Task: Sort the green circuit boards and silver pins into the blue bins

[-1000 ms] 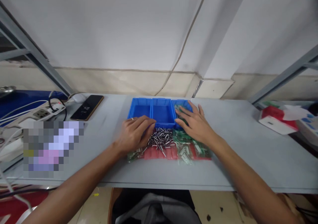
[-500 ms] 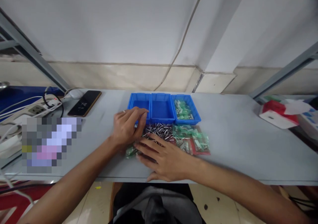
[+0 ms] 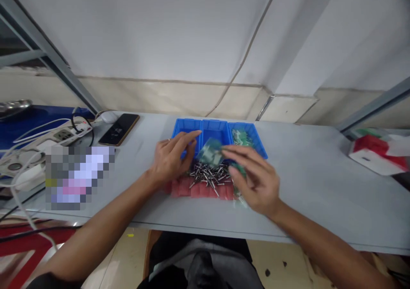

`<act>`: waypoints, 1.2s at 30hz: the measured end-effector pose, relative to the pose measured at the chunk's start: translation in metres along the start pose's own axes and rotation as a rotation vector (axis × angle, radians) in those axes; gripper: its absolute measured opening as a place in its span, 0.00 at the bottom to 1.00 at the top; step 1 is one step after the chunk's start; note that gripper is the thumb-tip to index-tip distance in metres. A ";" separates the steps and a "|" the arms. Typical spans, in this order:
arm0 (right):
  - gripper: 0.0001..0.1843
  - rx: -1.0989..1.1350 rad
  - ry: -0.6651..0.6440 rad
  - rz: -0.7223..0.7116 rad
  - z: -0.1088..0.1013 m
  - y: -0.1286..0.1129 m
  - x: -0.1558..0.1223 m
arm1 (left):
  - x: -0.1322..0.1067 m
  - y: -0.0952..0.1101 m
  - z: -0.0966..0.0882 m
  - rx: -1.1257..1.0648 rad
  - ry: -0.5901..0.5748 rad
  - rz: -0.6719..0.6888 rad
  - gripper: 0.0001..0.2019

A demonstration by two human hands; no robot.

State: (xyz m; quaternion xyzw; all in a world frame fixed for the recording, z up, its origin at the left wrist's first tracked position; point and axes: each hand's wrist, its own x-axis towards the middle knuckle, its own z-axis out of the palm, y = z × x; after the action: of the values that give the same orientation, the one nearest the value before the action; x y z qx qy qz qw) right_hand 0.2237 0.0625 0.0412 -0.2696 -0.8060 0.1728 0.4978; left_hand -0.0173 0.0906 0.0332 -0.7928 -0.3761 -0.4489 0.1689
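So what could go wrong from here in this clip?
The loose metal pins sit heaped just below the left hand and right hand, so a careless brush could scatter them. The blurred green packet above the middle blue bin might drop into that compartment.

A white wall (image 3: 144, 32) rises at twelve o'clock above a cream skirting band (image 3: 160, 98); a grey steel shelf upright (image 3: 41, 45) slants in at ten, a pale grey workbench (image 3: 307, 186) runs across, and beige floor tiles (image 3: 124, 250) show at seven.
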 end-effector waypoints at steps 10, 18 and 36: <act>0.17 0.488 -0.001 0.353 0.003 0.017 0.004 | -0.007 0.001 0.008 -0.030 -0.062 0.111 0.18; 0.16 0.103 0.015 0.189 0.004 0.012 0.005 | -0.001 0.014 0.002 -0.292 0.046 0.059 0.07; 0.10 0.235 0.029 0.277 0.000 0.013 0.004 | -0.005 0.013 0.004 -0.180 0.001 0.047 0.09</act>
State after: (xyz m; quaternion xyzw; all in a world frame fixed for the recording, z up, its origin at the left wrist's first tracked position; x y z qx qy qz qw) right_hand 0.2260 0.0755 0.0369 -0.3207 -0.7280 0.3288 0.5089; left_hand -0.0074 0.0822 0.0278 -0.8133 -0.3154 -0.4770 0.1076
